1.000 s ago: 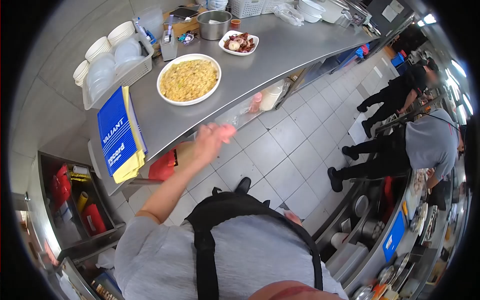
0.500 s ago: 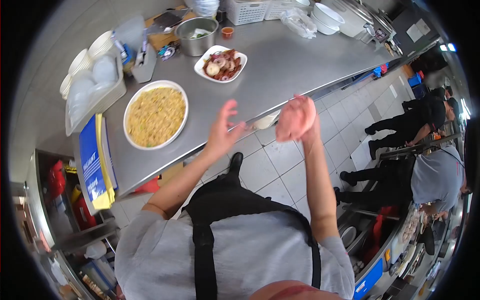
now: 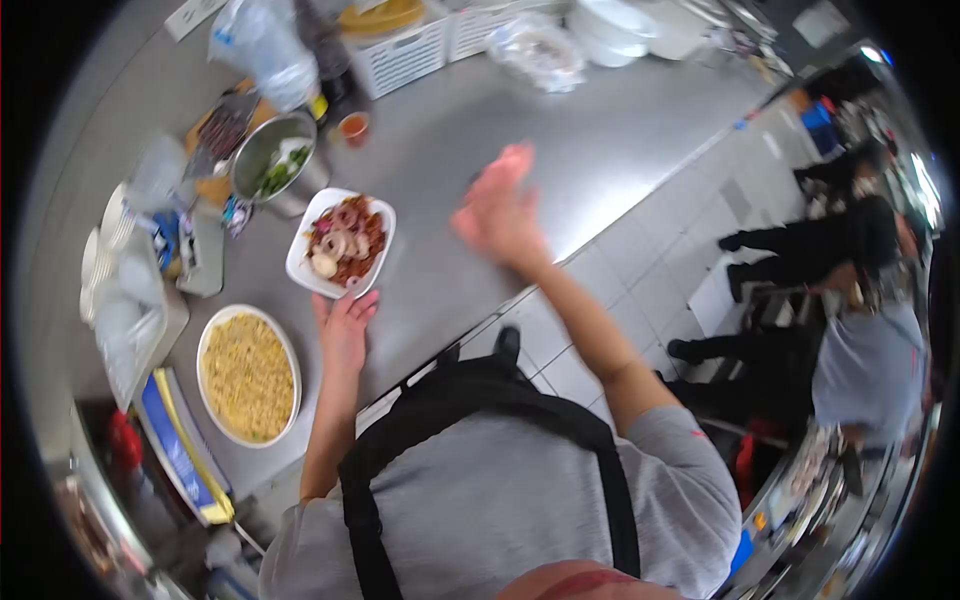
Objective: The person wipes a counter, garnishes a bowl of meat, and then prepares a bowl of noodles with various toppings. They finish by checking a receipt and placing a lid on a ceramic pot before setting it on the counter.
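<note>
My left hand (image 3: 345, 325) is at the near edge of a white squarish bowl (image 3: 300, 252), fingers apart, the tips at or touching its rim. In the bowl is reddish-brown food (image 3: 352, 240) topped with pale rings and a whitish round piece. Over the counter to the right, my right hand (image 3: 502, 208) is blurred by motion. It looks open, with nothing visible in it. Left of my left forearm stands a white oval dish (image 3: 204, 385) filled with yellow fried rice (image 3: 248, 378).
A steel pot (image 3: 240, 172) with greens and a small cup of orange sauce (image 3: 354, 127) stand behind the bowl. White baskets (image 3: 400, 66) line the back of the steel counter (image 3: 620, 130). A blue-and-yellow box (image 3: 180, 450) lies front left. Co-workers (image 3: 865, 370) stand at right.
My left hand has moved forward to the bowl's near edge. My right hand has swung from beyond the counter edge to above the counter. The camera view has shifted.
</note>
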Action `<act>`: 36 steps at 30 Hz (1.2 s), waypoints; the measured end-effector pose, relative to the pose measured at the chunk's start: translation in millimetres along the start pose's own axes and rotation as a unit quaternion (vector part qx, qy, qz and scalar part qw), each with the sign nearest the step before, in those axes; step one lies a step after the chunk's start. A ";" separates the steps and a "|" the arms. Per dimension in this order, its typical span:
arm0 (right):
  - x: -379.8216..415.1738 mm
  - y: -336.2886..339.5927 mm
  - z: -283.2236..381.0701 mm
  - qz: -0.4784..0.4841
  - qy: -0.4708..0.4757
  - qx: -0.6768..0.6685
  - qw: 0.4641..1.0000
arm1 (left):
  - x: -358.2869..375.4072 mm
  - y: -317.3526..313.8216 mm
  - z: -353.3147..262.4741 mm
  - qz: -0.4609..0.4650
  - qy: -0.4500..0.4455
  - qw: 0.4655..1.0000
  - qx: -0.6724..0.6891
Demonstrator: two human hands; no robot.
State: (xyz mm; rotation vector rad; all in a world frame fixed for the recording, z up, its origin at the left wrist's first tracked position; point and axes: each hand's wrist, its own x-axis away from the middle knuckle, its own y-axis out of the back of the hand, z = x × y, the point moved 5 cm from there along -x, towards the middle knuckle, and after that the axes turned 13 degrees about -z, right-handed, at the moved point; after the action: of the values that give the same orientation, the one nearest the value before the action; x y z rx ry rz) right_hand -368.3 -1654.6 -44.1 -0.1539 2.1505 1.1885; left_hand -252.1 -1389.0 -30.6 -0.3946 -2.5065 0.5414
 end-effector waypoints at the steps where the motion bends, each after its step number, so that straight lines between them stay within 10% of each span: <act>1: -34.8 18.4 -40.4 -0.007 -0.084 -0.092 0.992 | 1.9 2.0 -2.7 -0.006 -0.005 1.000 -0.011; 4: -57.2 -47.7 -110.6 -0.042 -0.233 -0.152 0.960 | 4.3 6.7 3.4 -0.019 -0.010 0.999 -0.033; 9: -129.4 -0.2 -12.1 0.130 0.242 -0.050 0.960 | 27.7 -17.8 6.8 -0.148 -0.099 0.980 -0.086; 12: -129.7 -35.0 27.3 -0.112 0.242 -0.364 0.892 | 27.0 -29.2 10.9 -0.155 -0.093 0.982 -0.062; 18: -188.3 -74.6 -50.5 0.083 0.004 -0.489 0.868 | 8.4 -25.3 0.9 -0.138 -0.034 0.990 -0.006; 21: -182.0 -126.0 -71.0 0.248 -0.438 -0.813 0.292 | 7.2 -24.4 3.9 -0.160 -0.036 0.986 -0.009; 23: -175.7 -132.1 -77.1 0.260 -0.481 -0.823 0.154 | 5.4 -18.9 3.8 -0.178 -0.049 0.983 -0.012; 27: -169.6 -119.1 -84.1 0.252 -0.417 -0.837 0.249 | 19.0 -12.1 4.0 -0.192 -0.064 0.979 0.011; 29: -160.7 -105.3 -75.3 0.235 -0.337 -0.806 0.427 | 38.0 -7.4 -1.8 -0.194 -0.067 0.979 0.014; 31: -146.2 -87.6 -43.6 0.195 -0.095 -0.649 0.729 | 59.9 3.1 -4.6 -0.199 -0.072 0.977 0.010; 33: -121.4 -54.2 9.6 -0.066 0.185 -0.351 0.915 | 80.6 13.8 -6.5 -0.200 -0.080 0.977 0.002; 36: -144.9 -60.9 56.7 -0.030 0.127 -0.399 0.908 | 112.2 23.8 -1.6 -0.215 -0.082 0.973 0.008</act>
State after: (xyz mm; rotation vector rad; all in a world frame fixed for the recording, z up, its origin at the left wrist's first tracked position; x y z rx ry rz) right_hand -204.1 -1675.1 -20.7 -0.7573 1.7061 2.0374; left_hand -338.3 -1324.9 9.6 0.2081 -2.6329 0.4313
